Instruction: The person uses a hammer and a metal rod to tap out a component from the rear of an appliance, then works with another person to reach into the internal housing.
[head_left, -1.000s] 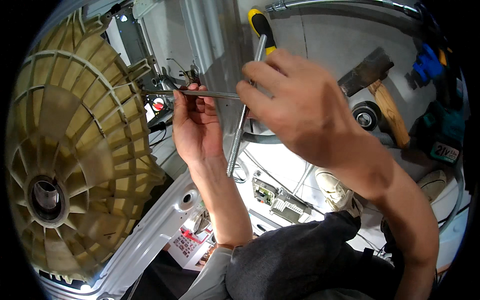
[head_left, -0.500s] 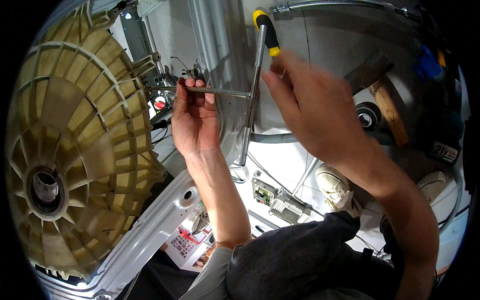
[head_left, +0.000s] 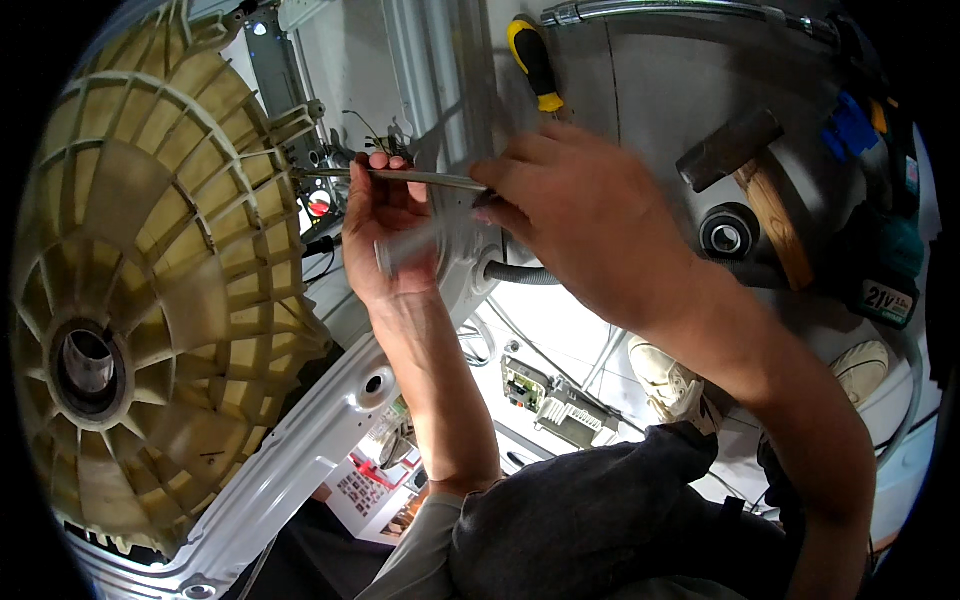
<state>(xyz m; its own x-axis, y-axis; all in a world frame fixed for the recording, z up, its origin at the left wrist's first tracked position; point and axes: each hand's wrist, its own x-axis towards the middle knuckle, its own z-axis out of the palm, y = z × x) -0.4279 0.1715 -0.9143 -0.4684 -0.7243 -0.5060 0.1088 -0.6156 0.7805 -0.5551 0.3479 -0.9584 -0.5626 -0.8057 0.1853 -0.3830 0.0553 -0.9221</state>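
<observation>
A steel T-handle wrench (head_left: 433,179) reaches horizontally to the ribbed edge of a large yellowish plastic tub (head_left: 150,270) at left. My left hand (head_left: 375,220) is closed around its shaft near that edge, thumb on top and fingertips curled up behind. My right hand (head_left: 595,230) grips the handle end, fingers bent; the crossbar is motion-blurred and slants down-left across my left palm. What the wrench tip engages is too small to make out.
A white metal cabinet frame (head_left: 325,430) surrounds the tub. On the right lie a yellow-black screwdriver (head_left: 532,62), hammer (head_left: 735,150), ring bearing (head_left: 727,232), teal power tool (head_left: 890,260) and flexible hose (head_left: 525,275). An electronic board (head_left: 525,385) lies near my shoes (head_left: 665,375).
My right hand, loose and blurred half a second ago, has moved left onto the wrench. The crossbar has swung from near upright to slanting over my left palm.
</observation>
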